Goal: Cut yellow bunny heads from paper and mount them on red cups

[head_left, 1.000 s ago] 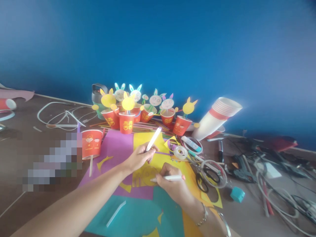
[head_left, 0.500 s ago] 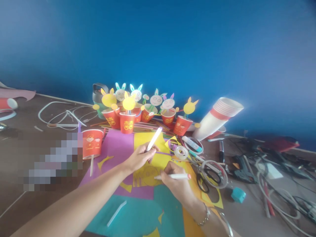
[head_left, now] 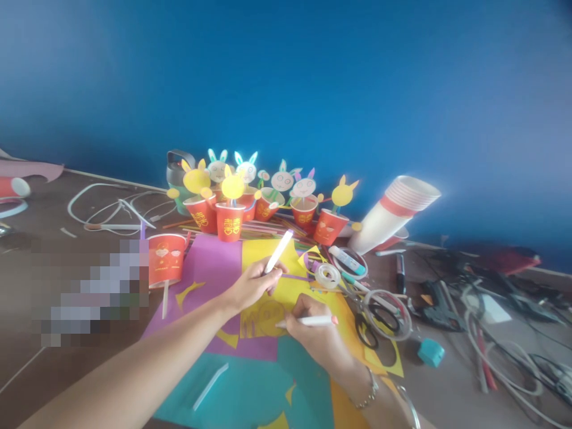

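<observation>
Marker (head_left: 316, 321) in R fingers (head_left: 308, 305), prob. on ppr (head_left: 264, 326)

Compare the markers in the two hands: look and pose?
End colour: the left marker shows a purple end; the right marker shows a reddish one.
Pose: the left marker slants steeply up from the left hand; the right marker looks near level in the right hand.
Placement: the right marker's tip is at the yellow drawing; the left marker's purple end points away from it.
Shared: white barrels.
</observation>
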Demonstrator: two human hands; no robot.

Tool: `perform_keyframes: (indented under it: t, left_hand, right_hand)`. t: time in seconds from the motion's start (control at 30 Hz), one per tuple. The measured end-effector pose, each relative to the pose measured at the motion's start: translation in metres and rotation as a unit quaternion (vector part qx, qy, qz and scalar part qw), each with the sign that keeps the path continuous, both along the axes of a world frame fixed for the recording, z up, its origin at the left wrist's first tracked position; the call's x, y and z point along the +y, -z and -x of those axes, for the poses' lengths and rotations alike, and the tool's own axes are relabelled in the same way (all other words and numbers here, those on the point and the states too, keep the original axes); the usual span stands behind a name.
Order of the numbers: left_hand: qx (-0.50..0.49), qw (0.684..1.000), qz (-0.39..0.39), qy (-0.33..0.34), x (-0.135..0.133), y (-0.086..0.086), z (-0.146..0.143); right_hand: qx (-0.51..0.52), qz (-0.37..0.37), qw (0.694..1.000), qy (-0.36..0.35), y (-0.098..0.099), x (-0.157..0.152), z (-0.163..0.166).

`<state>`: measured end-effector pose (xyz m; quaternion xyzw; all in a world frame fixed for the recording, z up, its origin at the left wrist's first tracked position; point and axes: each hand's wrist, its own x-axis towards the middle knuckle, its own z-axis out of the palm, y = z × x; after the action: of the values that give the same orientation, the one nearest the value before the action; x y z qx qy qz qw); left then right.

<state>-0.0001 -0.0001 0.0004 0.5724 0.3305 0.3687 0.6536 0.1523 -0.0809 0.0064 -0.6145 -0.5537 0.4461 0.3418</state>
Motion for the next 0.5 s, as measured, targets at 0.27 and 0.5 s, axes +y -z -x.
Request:
perform_keyframes:
  t: [0.27, 0.5]
  left_hand:
    - [0.009, 1.0, -0.003, -0.002, -0.0009, -0.0014, 0.0003]
    - [0.007, 1.0, -0.006, 0.0, -0.0004, 0.0003, 0.0004]
  right_hand:
    - [-0.036, -0.03, 0.999, 0.017, -0.0003, 0.0009, 0.0014]
    - [-0.068, -0.044, 0.996, 0.022, -0.0024, 0.0015, 0.002]
